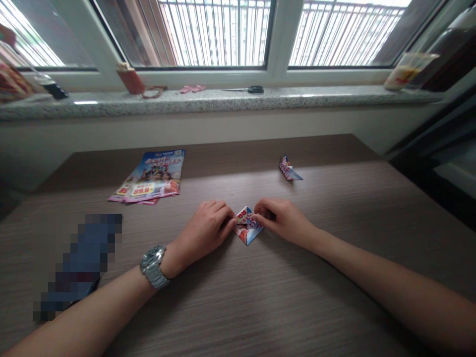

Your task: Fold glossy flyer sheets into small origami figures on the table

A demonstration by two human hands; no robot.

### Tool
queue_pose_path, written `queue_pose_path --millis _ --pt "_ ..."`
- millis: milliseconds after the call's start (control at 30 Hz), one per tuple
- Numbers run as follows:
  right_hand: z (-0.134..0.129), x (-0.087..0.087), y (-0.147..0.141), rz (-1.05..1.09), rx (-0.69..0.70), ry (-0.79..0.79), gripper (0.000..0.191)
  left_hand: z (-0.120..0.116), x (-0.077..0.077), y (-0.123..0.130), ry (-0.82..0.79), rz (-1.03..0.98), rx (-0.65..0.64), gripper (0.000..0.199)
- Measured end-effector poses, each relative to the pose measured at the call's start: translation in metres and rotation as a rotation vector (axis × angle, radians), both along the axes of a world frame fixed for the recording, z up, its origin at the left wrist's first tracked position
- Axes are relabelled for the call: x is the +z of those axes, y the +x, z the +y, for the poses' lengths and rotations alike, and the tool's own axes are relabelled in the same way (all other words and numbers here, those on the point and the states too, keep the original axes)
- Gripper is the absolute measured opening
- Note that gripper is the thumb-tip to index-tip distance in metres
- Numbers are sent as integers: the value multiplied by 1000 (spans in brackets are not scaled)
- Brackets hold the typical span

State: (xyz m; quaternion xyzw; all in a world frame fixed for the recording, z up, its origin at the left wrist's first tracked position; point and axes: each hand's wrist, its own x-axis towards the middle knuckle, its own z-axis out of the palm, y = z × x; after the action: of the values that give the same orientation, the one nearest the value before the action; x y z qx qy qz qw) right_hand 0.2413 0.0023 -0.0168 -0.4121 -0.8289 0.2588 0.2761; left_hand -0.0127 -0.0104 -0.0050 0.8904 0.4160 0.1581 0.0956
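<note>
A small diamond of folded printed paper (pixel 247 234) lies on the brown table between my two hands. My left hand (pixel 208 225), with a metal watch (pixel 154 265) on its wrist, pinches the paper's left corner between thumb and fingers. On the opposite side, my right hand (pixel 284 218) has its fingers curled, with thumb and forefinger closed on the right corner. Creases and colourful print show on the paper's face. Farther back, to the right, stands another folded paper piece (pixel 288 169) with similar print.
Several printed flyers (pixel 158 173) lie stacked at the back left of the table (pixel 238 307). A pixelated dark blue object (pixel 85 263) is beside my left forearm. Scissors (pixel 255 89), a red container (pixel 131 80) and a plastic cup (pixel 403 72) stand or lie along the stone windowsill (pixel 305 99).
</note>
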Motion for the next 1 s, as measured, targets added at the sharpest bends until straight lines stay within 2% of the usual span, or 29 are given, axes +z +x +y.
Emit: queue_pose_path --millis 167,400,567,733,1000 --pt "1 0 -1 -27 -8 -10 10 2 -1 0 0 -26 25 13" --pt "2 -1 -2 -5 -22 -17 6 2 0 3 -16 -42 89 21" --pt "3 -3 -3 0 6 12 28 4 -4 4 6 -70 107 21" --pt "5 -6 -2 -77 44 67 26 1 -5 5 42 -56 138 18" --pt "4 -4 -3 -95 38 47 27 2 -3 4 43 -110 -75 22"
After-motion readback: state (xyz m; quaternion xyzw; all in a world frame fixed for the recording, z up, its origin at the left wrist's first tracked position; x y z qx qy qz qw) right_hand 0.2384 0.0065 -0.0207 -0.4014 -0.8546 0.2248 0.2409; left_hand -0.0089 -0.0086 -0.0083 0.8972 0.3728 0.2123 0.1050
